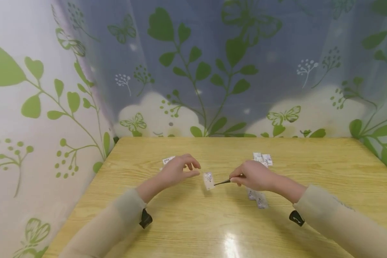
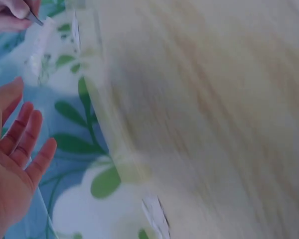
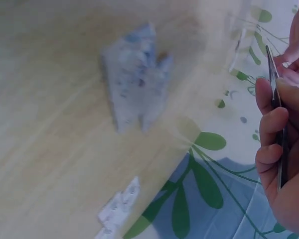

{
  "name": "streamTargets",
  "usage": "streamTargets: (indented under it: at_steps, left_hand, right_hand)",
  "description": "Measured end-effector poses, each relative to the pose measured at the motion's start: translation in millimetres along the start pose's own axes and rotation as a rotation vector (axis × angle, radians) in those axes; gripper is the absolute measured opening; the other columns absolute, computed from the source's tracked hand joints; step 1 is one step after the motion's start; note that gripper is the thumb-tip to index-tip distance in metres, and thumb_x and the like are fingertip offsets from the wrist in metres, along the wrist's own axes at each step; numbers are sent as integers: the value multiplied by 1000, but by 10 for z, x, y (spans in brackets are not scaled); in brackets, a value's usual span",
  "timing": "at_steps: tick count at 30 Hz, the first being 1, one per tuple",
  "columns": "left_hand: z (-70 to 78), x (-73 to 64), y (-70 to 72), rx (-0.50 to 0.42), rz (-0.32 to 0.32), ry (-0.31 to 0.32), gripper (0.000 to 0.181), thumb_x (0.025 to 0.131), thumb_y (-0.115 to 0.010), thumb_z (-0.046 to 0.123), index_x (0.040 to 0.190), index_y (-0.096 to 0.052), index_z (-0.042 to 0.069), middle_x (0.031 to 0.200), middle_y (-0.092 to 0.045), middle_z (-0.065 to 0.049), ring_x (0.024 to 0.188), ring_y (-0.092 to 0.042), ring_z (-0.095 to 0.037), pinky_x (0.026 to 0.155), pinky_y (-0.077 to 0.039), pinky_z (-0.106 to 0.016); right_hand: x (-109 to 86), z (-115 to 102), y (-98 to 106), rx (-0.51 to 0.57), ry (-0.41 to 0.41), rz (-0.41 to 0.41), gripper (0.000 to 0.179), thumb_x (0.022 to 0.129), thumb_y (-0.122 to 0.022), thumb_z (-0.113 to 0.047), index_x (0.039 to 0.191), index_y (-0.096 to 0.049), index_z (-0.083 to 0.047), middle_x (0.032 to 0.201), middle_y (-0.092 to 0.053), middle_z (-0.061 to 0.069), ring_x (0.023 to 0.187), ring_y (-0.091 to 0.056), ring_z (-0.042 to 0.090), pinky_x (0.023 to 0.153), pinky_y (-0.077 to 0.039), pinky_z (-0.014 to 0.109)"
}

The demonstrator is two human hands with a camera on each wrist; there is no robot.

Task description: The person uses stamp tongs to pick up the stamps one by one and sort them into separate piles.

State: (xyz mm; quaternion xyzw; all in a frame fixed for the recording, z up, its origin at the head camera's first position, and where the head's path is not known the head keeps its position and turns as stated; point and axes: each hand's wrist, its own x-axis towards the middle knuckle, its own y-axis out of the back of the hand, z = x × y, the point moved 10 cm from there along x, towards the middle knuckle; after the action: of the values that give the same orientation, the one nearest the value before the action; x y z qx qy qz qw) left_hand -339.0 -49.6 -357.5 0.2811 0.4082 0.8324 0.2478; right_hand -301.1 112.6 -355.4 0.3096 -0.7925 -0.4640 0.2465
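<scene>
My right hand (image 1: 256, 175) grips dark metal tweezers (image 1: 223, 182), their tips at the lower right edge of a small clear packet (image 1: 208, 181) with purple print. That packet hangs above the table in the middle of the head view, tilted upright. My left hand (image 1: 178, 171) is just left of it, holding nothing, its fingers loosely bent and spread. In the left wrist view the same palm (image 2: 12, 174) faces up, apart from the packet (image 2: 39, 52). The right wrist view shows the fingers wrapped along the tweezers (image 3: 280, 144).
Several similar clear packets (image 1: 261, 200) lie overlapping below my right hand. Behind that hand is a group of white printed pieces (image 1: 267, 159). Another white printed piece (image 1: 167, 160) lies behind my left hand. A patterned curtain (image 1: 193, 71) borders the wooden table (image 1: 180, 229) at the back and left.
</scene>
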Motion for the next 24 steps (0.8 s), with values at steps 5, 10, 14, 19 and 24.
streamTargets:
  at_steps: [5,10,14,19,24]
  left_hand:
    - [113,21,-223,-7,-68,-23,14,89,-72,21,101,-69,14,98,-63,7,87,-58,-10,80,-49,-33]
    - [166,61,-421,-2,-157,-35,10,91,-71,21,100,-70,17,98,-63,9,88,-58,-9,76,-48,-27]
    - [192,97,-553,1,-237,-46,8,90,-71,22,98,-72,18,98,-62,10,88,-58,-8,76,-47,-24]
    - [146,107,-701,31,-336,-16,8,90,-71,21,98,-73,20,97,-60,12,86,-58,-7,75,-47,-22]
    - [77,102,-801,77,-385,-5,11,88,-71,20,99,-73,20,94,-59,13,86,-57,-5,76,-47,-21]
  right_hand:
    - [-57,16,-107,21,-6,-39,15,95,-62,-12,100,-75,-5,71,-67,-5,60,-59,3,58,-49,23]
    - [-49,32,-170,23,13,-52,14,95,-62,-12,90,-75,-10,66,-63,-8,57,-54,-1,56,-47,23]
    - [-34,23,-218,36,39,-65,17,95,-62,-11,82,-72,-12,61,-59,-9,57,-57,0,56,-47,23]
    - [-22,40,-272,37,43,-79,20,94,-63,-10,76,-70,-14,59,-58,-9,55,-56,0,55,-45,22]
    - [-11,43,-307,26,58,-79,19,93,-64,-10,77,-72,-14,58,-56,-11,51,-47,-3,54,-44,21]
